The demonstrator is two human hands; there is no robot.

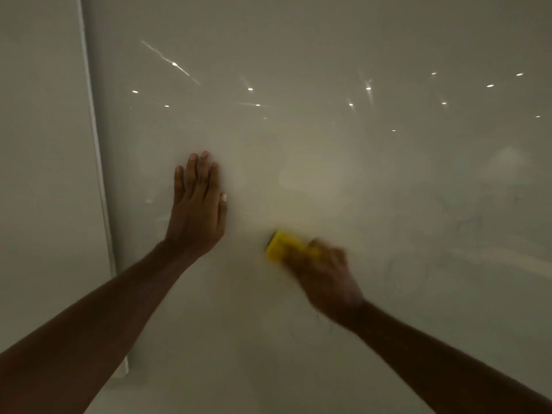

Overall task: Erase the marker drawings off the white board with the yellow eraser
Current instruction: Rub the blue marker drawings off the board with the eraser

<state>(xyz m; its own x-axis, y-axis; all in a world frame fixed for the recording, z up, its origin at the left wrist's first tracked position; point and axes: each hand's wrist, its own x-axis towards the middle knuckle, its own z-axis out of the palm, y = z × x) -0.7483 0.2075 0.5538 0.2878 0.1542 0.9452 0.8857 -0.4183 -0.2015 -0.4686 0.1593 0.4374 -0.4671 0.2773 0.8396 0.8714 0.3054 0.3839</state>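
A large glossy white board fills most of the head view. My left hand lies flat against it, fingers straight and pointing up, holding nothing. My right hand is blurred by motion and grips the yellow eraser, which is pressed on the board right of the left hand. Faint grey marker lines show at the right, and more faint strokes sit just below my right wrist.
The board's left edge runs down as a pale strip, with a plain wall panel beyond it. Ceiling lights reflect as bright dots across the upper board.
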